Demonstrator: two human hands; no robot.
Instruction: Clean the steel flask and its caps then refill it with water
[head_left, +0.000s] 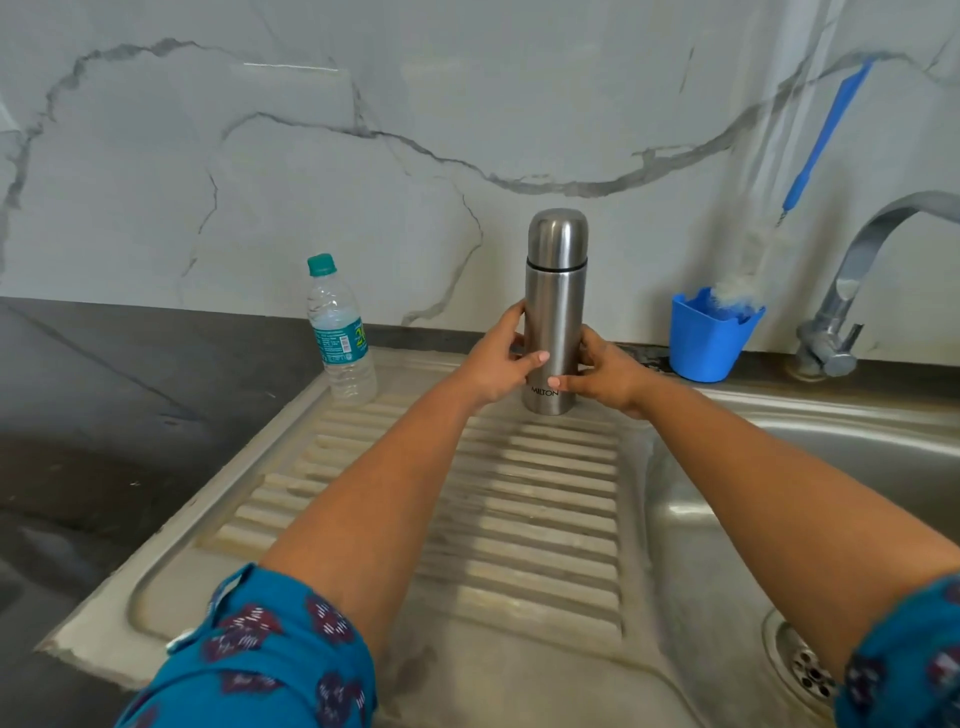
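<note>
The steel flask (553, 317) stands upright at the far end of the ribbed draining board (519, 519), at about twelve o'clock from the person, with its domed cap (557, 236) on. It is a stiff metal cylinder, smooth and polished, so it will likely be slippery once wet; whether it is full or empty cannot be told, so its weight is uncertain. The straight lower body looks the safest place to hold, leaving the cap free for unscrewing. Both hands are already there: the left hand (493, 364) wraps the flask from nine o'clock, fingers curled around the back and thumb across the front, while the right hand (605, 376) clasps it from three o'clock, its thumb lying just above the printed name. Both grips are closed snugly on the metal. A plastic water bottle (340, 332) stands at ten o'clock from the flask, a blue cup (709, 338) holding a brush at three o'clock, the tap (852, 291) beyond it.
</note>
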